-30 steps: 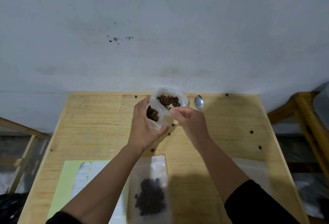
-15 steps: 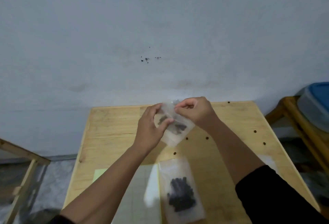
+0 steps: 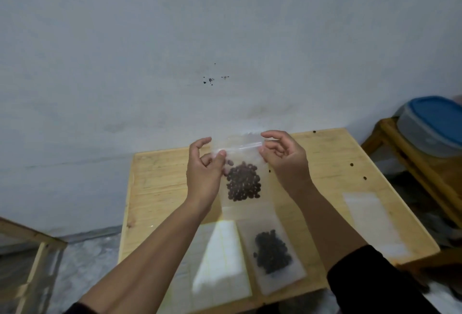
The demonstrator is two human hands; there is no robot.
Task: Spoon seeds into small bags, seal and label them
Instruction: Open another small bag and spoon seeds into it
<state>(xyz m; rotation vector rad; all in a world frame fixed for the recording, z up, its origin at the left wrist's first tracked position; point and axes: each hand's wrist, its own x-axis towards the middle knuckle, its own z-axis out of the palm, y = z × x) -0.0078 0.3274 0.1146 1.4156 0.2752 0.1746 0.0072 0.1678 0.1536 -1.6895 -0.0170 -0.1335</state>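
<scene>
A clear zip bag [image 3: 243,163] of dark seeds [image 3: 243,181] is held upright above the wooden table [image 3: 160,183]. Its top corner at 9 o'clock is pinched by the left hand [image 3: 205,171], the corner at 3 o'clock by the right hand [image 3: 285,158]. A second filled bag [image 3: 272,253] lies at 6 o'clock, an empty bag [image 3: 372,221] at 4 o'clock.
</scene>
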